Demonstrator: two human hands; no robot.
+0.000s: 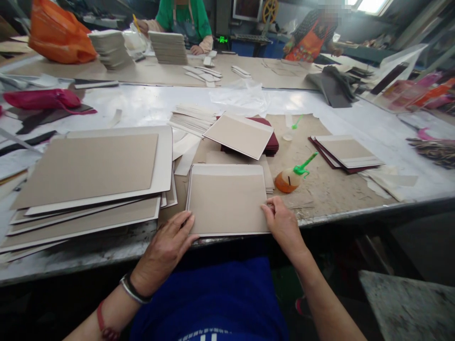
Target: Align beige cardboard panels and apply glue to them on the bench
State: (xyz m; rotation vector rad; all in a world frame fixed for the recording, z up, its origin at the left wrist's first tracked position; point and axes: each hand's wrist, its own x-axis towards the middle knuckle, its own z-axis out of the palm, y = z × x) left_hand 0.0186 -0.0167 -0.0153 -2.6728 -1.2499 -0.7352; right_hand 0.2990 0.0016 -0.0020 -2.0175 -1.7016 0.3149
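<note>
A beige rectangular board panel (pixel 227 203) with a paler strip along its far edge lies flat at the table's front edge. My left hand (pixel 168 244) rests on its left front corner, fingers stretched along the side. At the right edge my right hand (pixel 282 222) pinches the panel between thumb and curled fingers. Just beyond, another beige panel (pixel 240 135) lies tilted on a stack of dark red pieces (pixel 272 142). A squeeze bottle (pixel 287 181) with a green spout and orange liquid stands right of the panel.
Large boards (pixel 88 166) are piled at left, overhanging the front edge. Smaller panels (pixel 350 150) lie at right. Pale strips (pixel 194 118) and a second green-tipped bottle (pixel 288 134) sit farther back. Two people work across the table near stacked boards (pixel 167 47) and an orange bag (pixel 59 33).
</note>
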